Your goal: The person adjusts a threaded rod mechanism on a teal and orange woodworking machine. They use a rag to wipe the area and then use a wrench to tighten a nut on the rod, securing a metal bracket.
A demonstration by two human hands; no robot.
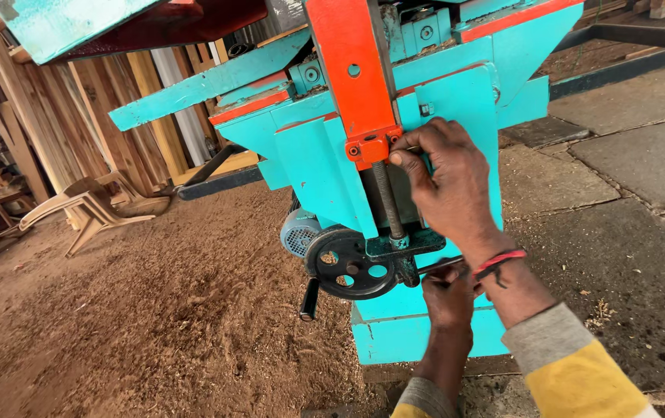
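We're at the turquoise woodworking machine (456, 101), sawdust floor (154, 325) around it. Black handwheel (350, 265) sits low on its front, below the threaded rod (386, 201). Right hand (444, 186) pinches the orange bracket (371, 147) atop the rod. Left hand (447, 294) closed around a thin metal lever (437, 265) beside the wheel.

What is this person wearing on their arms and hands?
Both hands, the left hand and the right hand, are bare, with no gloves. The sleeves are yellow with grey cuffs. A red band with a dark cord circles the right wrist.
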